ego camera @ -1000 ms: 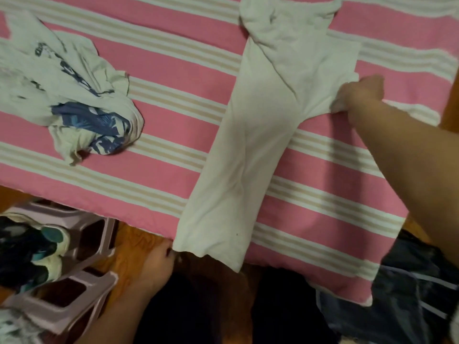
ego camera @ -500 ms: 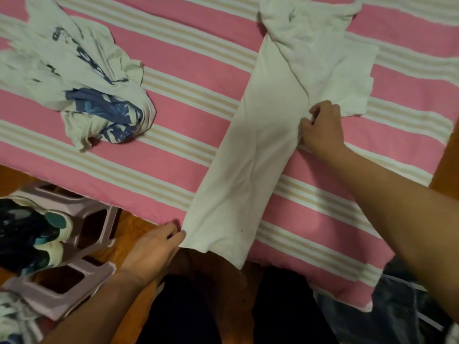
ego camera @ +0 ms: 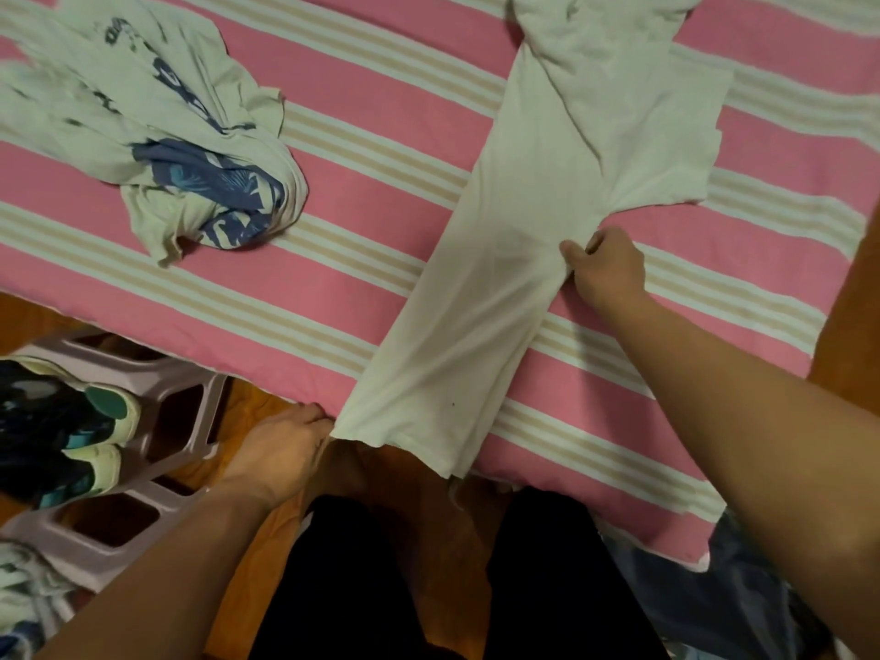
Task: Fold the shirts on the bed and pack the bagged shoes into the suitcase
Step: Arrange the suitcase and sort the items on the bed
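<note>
**Both hands on the white shirt at the bed's edge**

From the head camera, you had the white shirt laid out as a long narrow strip across the pink striped bed, running from the top of the picture down to the near edge, where its hem hung just over. One sleeve spread out flat to the right, near the top.

Your right hand sat at the strip's right edge, about halfway down, its grip closed with the fingers curled and pinching the cloth just below the sleeve. Your left hand was low at the bed's edge, its fingers curled at the hem's left corner; whether it truly held the cloth or only touched it, you couldn't tell from this angle.

Well apart on the left of the bed lay a second shirt, crumpled, pale with blue print. Down on the wooden floor to your left stood a mauve plastic rack with sneakers resting on it. At the lower right, a dark blue bag showed beside the bed.
</note>
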The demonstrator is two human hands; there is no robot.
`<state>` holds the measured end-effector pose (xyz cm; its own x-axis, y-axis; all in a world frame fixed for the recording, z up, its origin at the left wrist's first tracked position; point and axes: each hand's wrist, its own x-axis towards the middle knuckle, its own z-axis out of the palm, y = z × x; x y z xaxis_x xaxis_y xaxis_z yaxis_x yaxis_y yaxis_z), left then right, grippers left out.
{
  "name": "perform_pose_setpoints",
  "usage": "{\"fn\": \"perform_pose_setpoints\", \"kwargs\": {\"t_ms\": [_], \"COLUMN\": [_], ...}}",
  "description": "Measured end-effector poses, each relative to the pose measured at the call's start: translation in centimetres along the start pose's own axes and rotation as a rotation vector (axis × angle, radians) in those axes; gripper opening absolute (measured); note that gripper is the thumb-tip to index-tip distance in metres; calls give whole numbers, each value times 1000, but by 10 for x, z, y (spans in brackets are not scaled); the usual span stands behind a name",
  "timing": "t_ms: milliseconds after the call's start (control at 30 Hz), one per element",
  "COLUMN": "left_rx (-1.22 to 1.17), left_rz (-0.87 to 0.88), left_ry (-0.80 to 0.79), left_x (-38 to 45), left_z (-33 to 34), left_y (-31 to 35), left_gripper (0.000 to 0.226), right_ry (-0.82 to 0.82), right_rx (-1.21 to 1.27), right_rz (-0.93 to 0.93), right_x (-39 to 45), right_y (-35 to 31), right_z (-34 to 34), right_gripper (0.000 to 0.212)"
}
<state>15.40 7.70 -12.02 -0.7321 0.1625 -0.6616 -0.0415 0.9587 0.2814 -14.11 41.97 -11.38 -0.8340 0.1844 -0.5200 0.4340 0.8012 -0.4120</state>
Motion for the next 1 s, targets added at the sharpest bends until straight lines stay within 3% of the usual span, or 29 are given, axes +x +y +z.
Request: {"fn": "perform_pose_setpoints", "kwargs": {"t_ms": [67, 133, 200, 233, 300, 367, 400, 433, 567, 667, 767, 1000], "left_rx": [58, 18, -110, -168, -252, -314, -342, -359, -305, -42, 85, 200], "left_rz": [-1, -76, -162, -186, -201, -213, -215, -209, -78, 85, 136, 222], "left_ry": [-60, -6, 49, 41, -18, -84, -96, -100, -72, -18, 4, -40], "left_x": [4, 5, 5, 5, 4, 1, 1, 0, -1, 5, 16, 33], "left_z": [-5, -14, -21, -24, -27, -31, -33, -35, -31, -23, -15, -10], "left_y": [11, 21, 29, 32, 36, 39, 40, 41, 35, 30, 24, 9], "left_gripper": [37, 29, 20, 22, 31, 41, 45, 46, 46, 50, 50, 37], "right_ry": [143, 276, 212, 65, -577, -1230, -1303, -1225, -488, -147, 24, 214], "right_rx": [-94, -282, -446, -496, -468, -402, -379, -329, 8, 197, 173, 84], "right_rz": [-158, -468, -687, -732, -742, -499, -377, -280, 110, 246, 226, 103], "right_x": [-21, -56, -109, -138, -199, -249, -266, -278, -269, -257, -260, -246], "right_y": [-4, 0, 21, 32, 49, 56, 59, 61, 53, 42, 37, 41], "right_z": [5, 20, 52, 69, 90, 96, 97, 99, 110, 124, 143, 170], "right_gripper": [27, 15, 16, 25, 35, 33, 34, 32, 16, 15, 15, 15]}}
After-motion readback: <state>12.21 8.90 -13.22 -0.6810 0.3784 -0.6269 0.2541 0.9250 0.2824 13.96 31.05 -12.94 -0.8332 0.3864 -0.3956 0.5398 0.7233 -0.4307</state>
